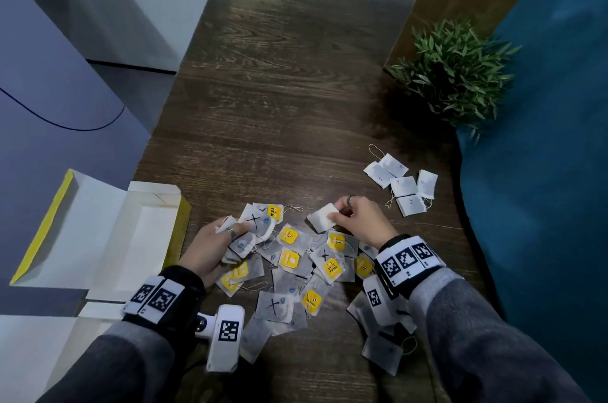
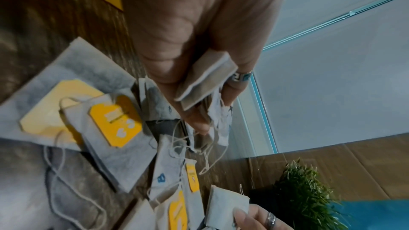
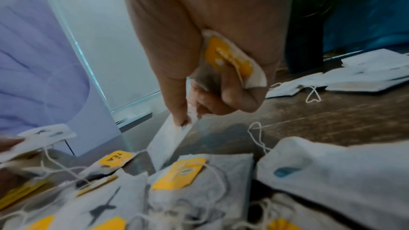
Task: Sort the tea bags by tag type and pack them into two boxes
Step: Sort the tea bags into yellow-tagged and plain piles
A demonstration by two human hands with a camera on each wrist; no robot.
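Note:
A loose heap of tea bags [image 1: 296, 264] lies on the dark wooden table; some carry yellow tags [image 1: 289, 235], others blue marks or black crosses. My left hand [image 1: 227, 231] grips a bunch of tea bags [image 2: 205, 85] at the heap's left edge. At the heap's far side my right hand [image 1: 342, 212] pinches a white tea bag [image 1: 322, 216] between thumb and forefinger, and its curled fingers also hold a yellow-tagged bag [image 3: 230, 60]. An open white and yellow box [image 1: 98, 228] stands left of the heap.
A small set of white tea bags [image 1: 403, 184] lies apart at the right. A potted green plant [image 1: 454, 70] stands at the back right beside a teal cushion [image 1: 543, 172]. Another white box [image 1: 39, 346] lies at the near left.

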